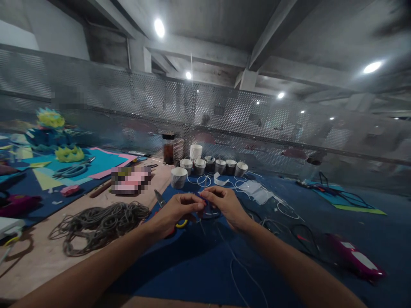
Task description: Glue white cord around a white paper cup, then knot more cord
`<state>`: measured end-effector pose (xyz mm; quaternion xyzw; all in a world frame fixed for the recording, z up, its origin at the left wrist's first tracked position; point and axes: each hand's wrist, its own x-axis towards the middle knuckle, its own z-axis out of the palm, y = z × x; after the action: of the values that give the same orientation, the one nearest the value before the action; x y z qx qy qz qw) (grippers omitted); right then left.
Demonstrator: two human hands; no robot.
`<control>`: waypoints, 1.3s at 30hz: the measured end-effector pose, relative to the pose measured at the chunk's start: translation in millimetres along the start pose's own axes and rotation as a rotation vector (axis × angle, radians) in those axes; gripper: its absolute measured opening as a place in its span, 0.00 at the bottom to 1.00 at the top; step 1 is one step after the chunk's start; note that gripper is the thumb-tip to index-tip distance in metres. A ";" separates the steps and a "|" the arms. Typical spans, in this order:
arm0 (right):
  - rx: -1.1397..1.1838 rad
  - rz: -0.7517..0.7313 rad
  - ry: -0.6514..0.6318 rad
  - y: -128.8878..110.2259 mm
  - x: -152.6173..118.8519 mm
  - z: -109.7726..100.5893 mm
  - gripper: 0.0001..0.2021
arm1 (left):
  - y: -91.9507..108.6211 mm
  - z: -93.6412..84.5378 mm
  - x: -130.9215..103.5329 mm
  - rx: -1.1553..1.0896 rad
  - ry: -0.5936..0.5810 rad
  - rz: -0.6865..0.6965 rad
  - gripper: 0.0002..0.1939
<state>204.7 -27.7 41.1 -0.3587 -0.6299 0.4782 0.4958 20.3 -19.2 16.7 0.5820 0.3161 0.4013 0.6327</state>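
My left hand [184,209] and my right hand [224,205] meet above the blue mat [192,265], fingertips pinched close together. Something small and thin is between them, too small to make out. A thin white cord [237,261] trails over the mat below my hands. Under and beside my left hand lie scissors [159,199] with red and yellow handles, partly hidden by it. Just beyond my hands stand a white cup [178,177] and several smaller cups wrapped in grey. A curl of white paper strip [221,179] rests near them.
Tangled grey cord [105,222] lies at left, with blue-handled scissors [72,170] and coloured paper [105,160] beyond. A dark-lidded jar [168,149] stands at the back. White pieces [257,191] and a magenta device [356,256] are at right. A perforated metal screen [224,111] runs behind.
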 end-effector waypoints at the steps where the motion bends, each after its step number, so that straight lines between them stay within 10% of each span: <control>1: -0.001 0.000 -0.001 -0.2 0.1 -0.3 0.11 | 2.4 0.3 -0.1 0.002 0.015 0.003 0.10; 12: 0.103 0.134 -0.206 2.5 -4.6 4.0 0.13 | 9.6 -8.7 2.6 -0.203 -0.046 0.057 0.13; 39: -0.011 0.134 -0.256 5.2 -6.3 3.3 0.15 | 10.7 -6.8 1.6 -0.217 -0.025 0.048 0.06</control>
<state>203.1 -32.9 34.2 -0.3387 -0.6651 0.5488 0.3764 13.7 -14.6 26.7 0.5227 0.2487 0.4410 0.6859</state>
